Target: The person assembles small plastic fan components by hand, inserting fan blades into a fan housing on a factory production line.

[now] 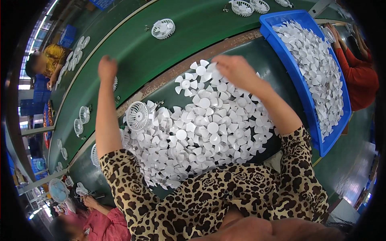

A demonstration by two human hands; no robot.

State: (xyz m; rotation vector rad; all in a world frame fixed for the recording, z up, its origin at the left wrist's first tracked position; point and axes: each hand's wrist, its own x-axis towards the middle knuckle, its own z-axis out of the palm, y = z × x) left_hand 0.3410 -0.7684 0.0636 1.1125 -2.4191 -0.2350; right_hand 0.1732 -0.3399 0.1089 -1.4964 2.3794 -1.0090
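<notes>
Clearly, from where I sit at the remote end, the white fan blades [212, 127] are heaped across the counter [251, 52], spreading from its near edge toward its far edge; my right hand [238, 73] is over the far side of that heap, fingers drawn together beside a blurred blade, though I cannot tell whether they grip it; my left hand [107, 69] is out past the counter's far edge at the left, above the green belt [132, 60], its fingers looking curled in, and motion blur leaves me unable to tell whether it holds anything; a round white fan housing [138, 116] rests at the heap's left side, near the far edge; another caged fan [163, 29] lies on the belt; a blue bin [294, 86], full of more blades, occupies the counter's right end.
</notes>
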